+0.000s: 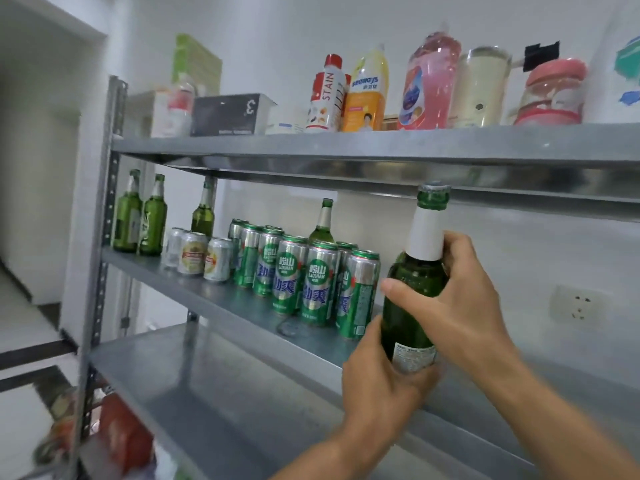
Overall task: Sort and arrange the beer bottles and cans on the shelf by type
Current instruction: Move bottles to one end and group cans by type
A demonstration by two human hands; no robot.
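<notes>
Both hands hold one green beer bottle [414, 275] with a white neck label, upright in front of the middle shelf [214, 292]. My left hand [381, 379] grips its base from below. My right hand [460, 306] grips its shoulder and neck. To its left, several green cans [289, 278] stand clustered on the shelf, with a green bottle [323, 221] behind them. Three silver cans [194, 256] stand further left. Another green bottle [203, 213] rises behind those, and two green bottles [140, 216] stand at the shelf's far left end.
The top shelf [346, 143] carries boxes, detergent bottles and jars. A lower shelf [194, 382] lies below, with red packages [121, 438] under it. The rack's upright post [104, 237] is at left. A wall socket [576, 308] is at right.
</notes>
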